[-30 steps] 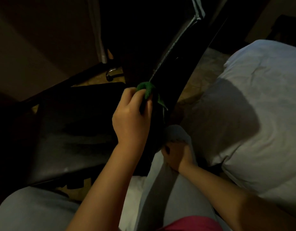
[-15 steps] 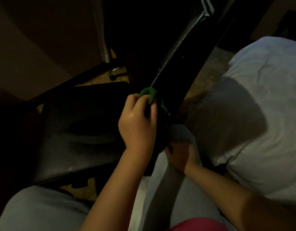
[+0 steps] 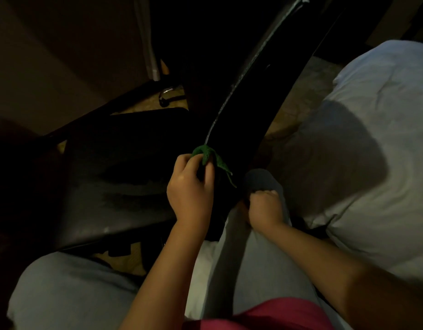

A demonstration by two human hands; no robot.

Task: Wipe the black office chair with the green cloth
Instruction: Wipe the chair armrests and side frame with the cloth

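The person's left hand [image 3: 190, 194] pinches a bunched green cloth [image 3: 206, 154] between thumb and curled fingers. It presses the wad against the black office chair [image 3: 241, 103] where the pale-lit edge of the backrest [image 3: 226, 108] runs down to meet the fingertips. A loose tail of cloth hangs from that hand toward the right hand [image 3: 265, 206]. The right hand sits lower and just to the side on a grey-clad knee [image 3: 262, 181], its fingers curled under. The light is too dim to show whether it grips trouser fabric, the chair's lower frame or nothing. The chair's seat [image 3: 115, 177] spreads out on the far side of the left hand from the right one. Pale bedding [image 3: 372, 144] lies beyond the right hand. The cloth looks thin, soft and light, so it will fold and slip in the fingers unless kept bunched. A fuller palm-backed wad would likely cover more surface than this fingertip pinch. The chair's covering appears smooth and slightly glossy, probably a stiff, leather-like skin, so the cloth should glide over it easily. An office chair tends to roll or swivel when pushed, so steadying the backrest edge or frame with the free hand seems sensible. Most of the backrest above the left hand still looks to need wiping.
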